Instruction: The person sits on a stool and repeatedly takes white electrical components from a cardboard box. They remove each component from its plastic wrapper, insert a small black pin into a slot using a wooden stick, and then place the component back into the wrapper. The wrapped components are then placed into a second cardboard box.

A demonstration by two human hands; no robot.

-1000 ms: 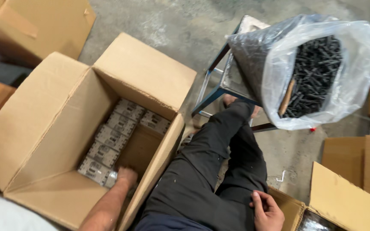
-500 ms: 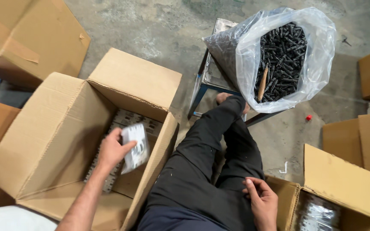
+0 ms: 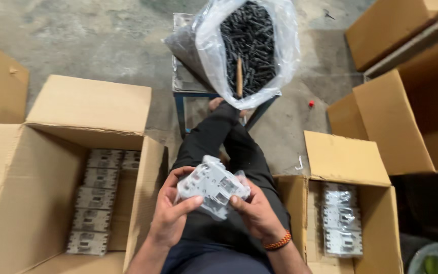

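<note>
Lifted out of the big open cardboard box [image 3: 36, 203] since half a second ago, the white plastic switch block [image 3: 213, 186] sits over my lap, long axis left-right, left hand [image 3: 171, 213] and right hand [image 3: 257, 213] fingers pinching either end.

part in hands [image 3: 212, 186]: pale grey-white plastic, darker grey recesses
wristband [image 3: 278, 242]: orange, on right hand [image 3: 256, 212]
trousers [image 3: 229, 152]: black
cardboard boxes [image 3: 92, 104]: plain tan-brown
parts in left box [image 3: 93, 203]: grey, dark slots
parts in right box [image 3: 341, 218]: grey under shiny clear wrap
bag [image 3: 285, 45]: clear, whitish sheen
bag contents [image 3: 252, 40]: black pieces
stick [image 3: 239, 77]: light brown wood
stool frame [image 3: 181, 109]: blue
floor [image 3: 102, 45]: mottled grey
small floor object [image 3: 311, 103]: red
</note>
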